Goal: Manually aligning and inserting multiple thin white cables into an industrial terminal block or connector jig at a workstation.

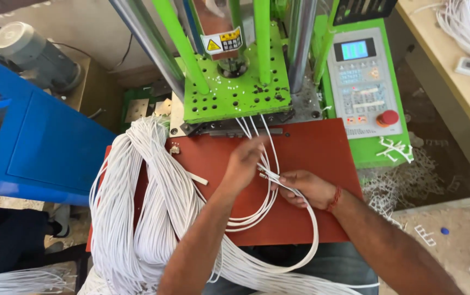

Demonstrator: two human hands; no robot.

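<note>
White cables (268, 164): long axis runs from the green press (235, 93) at upper centre down toward you.
Left hand (244, 164): your fingers pinch the strands.
Right hand (307, 187): just right, fingers closed on cable ends.
Surface (322, 147): red, beneath both.

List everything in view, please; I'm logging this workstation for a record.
white cables: one big bundle, left on the board, trailing to the lap
red-brown board: one, before the machine
green moulding machine: one, top centre, a few cables fed under it
control panel: one, grey with red button, right of it
blue cabinet: one, left
grey motor: one, top left
white plastic scraps: a heap, right of board
left hand: reaches the fed cables
right hand: pinches cable ends
</note>
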